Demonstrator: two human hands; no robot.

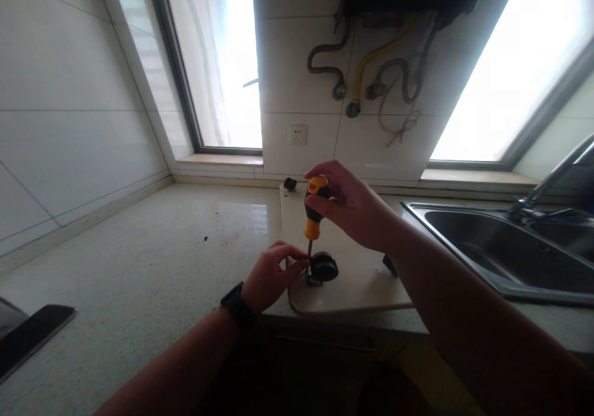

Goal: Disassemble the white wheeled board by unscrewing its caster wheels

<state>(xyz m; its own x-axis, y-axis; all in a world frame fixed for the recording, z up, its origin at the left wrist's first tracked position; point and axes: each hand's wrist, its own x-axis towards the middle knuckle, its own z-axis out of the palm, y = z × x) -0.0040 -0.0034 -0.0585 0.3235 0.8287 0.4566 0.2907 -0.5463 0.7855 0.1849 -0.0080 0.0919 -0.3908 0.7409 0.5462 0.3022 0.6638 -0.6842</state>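
A black, round caster wheel (325,267) stands at the near-left corner of a cream, round-cornered board (362,285) on the speckled pale tabletop (153,249). The right hand (346,200) grips an orange-and-black screwdriver (312,226), best kept upright under even pressure; the left hand (269,277) pinches at its shaft, on what shadow obscures.

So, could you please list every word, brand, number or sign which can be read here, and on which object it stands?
There is no readable text in this picture.
Screwdriver in the right hand: no lettering can be made out on the handle.
Caster: too dark to read any marking.
Wall socket: only holes are visible, no legible print.
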